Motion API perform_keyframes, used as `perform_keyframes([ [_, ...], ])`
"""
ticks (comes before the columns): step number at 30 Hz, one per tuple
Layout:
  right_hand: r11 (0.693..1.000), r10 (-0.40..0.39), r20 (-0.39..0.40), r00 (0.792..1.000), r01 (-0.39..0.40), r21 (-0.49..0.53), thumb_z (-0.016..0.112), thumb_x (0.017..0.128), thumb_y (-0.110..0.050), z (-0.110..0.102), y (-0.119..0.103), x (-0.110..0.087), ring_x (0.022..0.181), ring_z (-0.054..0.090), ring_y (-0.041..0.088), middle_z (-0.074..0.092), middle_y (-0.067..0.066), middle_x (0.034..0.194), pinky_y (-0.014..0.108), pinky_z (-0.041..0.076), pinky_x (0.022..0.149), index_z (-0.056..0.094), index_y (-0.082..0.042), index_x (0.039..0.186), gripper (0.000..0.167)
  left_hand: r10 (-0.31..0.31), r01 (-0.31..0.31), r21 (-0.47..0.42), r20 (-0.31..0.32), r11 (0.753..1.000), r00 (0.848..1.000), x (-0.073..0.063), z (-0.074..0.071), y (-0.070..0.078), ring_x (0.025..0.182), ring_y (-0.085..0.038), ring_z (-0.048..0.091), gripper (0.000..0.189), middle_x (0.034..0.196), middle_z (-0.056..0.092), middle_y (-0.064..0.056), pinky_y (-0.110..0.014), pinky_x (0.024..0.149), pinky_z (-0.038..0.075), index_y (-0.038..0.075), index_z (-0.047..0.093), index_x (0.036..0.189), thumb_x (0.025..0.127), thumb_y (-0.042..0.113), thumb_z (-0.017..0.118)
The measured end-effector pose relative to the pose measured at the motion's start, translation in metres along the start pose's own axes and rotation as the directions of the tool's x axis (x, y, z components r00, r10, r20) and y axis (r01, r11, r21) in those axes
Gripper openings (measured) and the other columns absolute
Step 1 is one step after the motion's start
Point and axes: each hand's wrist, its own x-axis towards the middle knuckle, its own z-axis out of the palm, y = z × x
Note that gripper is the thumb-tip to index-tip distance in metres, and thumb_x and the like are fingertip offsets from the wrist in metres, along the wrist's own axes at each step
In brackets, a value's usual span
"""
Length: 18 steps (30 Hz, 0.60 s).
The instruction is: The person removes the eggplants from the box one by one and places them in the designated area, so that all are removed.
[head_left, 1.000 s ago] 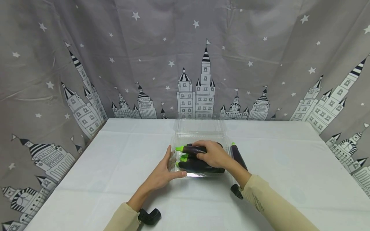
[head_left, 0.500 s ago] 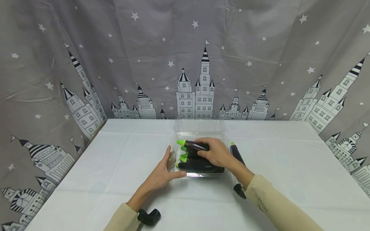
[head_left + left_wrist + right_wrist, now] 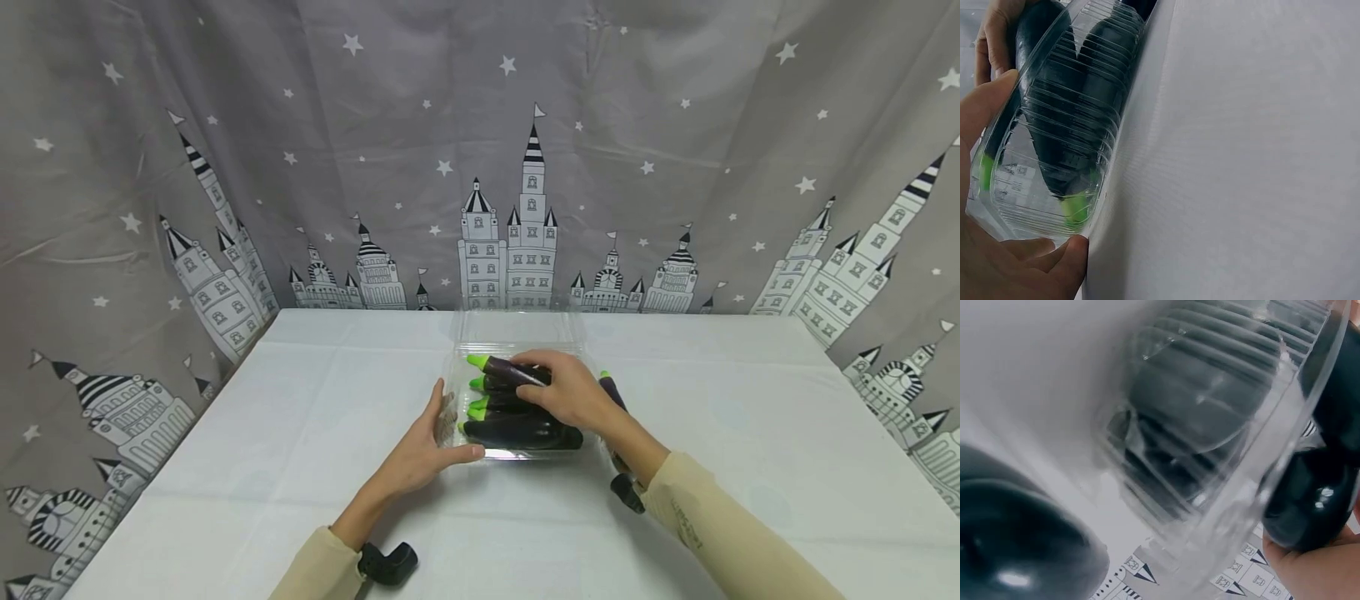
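A clear plastic clamshell container (image 3: 517,455), lid (image 3: 520,327) raised at the back, holds several dark eggplants with green stem ends. My left hand (image 3: 416,454) grips its front left corner. In the left wrist view the left thumb (image 3: 988,103) lies on the rim and the fingertips (image 3: 1072,256) touch the lower left end. My right hand (image 3: 566,387) grips an eggplant (image 3: 504,370) at the back of the container, its stem end pointing left. In front of it lie more eggplants, the front one (image 3: 513,431) along the near wall.
Another eggplant (image 3: 611,389) lies on the white tablecloth (image 3: 750,417) right of the container, partly hidden by the right forearm. A black wrist device (image 3: 387,564) sits at the left cuff, another (image 3: 627,493) at the right. A grey castle-print curtain (image 3: 405,100) hangs behind.
My right hand has moved the held eggplant toward the back of the container and slightly right, uncovering other eggplants. The left hand stays at the front left corner.
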Motion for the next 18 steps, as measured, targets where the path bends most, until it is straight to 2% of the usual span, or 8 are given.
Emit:
perform_keyframes([
  [11, 0.999, -0.038, -0.008, 0.999, 0.038, 0.001, 0.067, 0.092, -0.009, -0.008, 0.014, -0.007, 0.118, 0.056, 0.032, 0.059, 0.013, 0.135, 0.054, 0.045, 0.098, 0.059, -0.008, 0.136, 0.045, 0.006, -0.006, 0.001, -0.001, 1.000, 1.000, 0.001, 0.001, 0.001, 0.149, -0.033, 0.006, 0.121, 0.163, 0.009, -0.015, -0.057, 0.116, 0.007, 0.008, -0.003, 0.159, 0.078, 0.037, 0.083],
  [18, 0.996, -0.084, 0.007, 0.996, 0.084, -0.016, 0.065, 0.093, -0.006, -0.011, 0.017, -0.009, 0.127, 0.051, 0.034, 0.058, 0.012, 0.136, 0.056, 0.038, 0.105, 0.059, -0.009, 0.137, 0.045, 0.011, -0.011, 0.015, -0.007, 1.000, 1.000, 0.001, 0.001, 0.001, 0.148, -0.037, 0.007, 0.120, 0.163, 0.012, -0.018, -0.060, 0.115, 0.008, 0.007, -0.002, 0.159, 0.079, 0.038, 0.082],
])
